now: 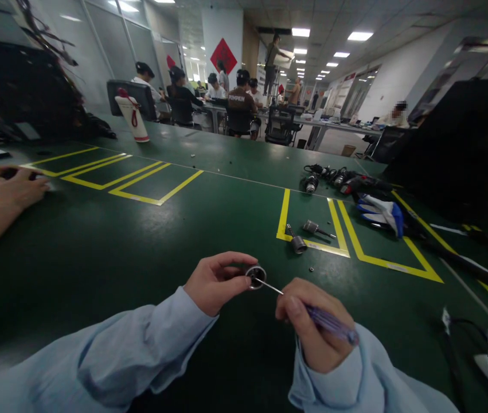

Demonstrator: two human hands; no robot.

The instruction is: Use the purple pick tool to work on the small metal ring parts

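My left hand (220,281) pinches a round, hollow metal cup-shaped part (262,269) between thumb and fingers, its open side facing me. My right hand (316,321) is closed around the purple see-through handle of a screwdriver (332,324). The thin shaft points left, and its tip is inside the mouth of the metal part; what it touches in there is too small to tell. Just beyond my hands lie two similar metal cups with shafts, one standing tilted (299,245) and one on its side (311,227). A small nut-like piece (311,269) rests nearer to me.
Yellow tape outlines (160,202) mark the green table (149,246). At the right are blue-and-white gloves (383,215) and dark cabled tools (340,178). A white bottle (134,117) stands at the far left edge. Another person's hands (15,189) work at the left.
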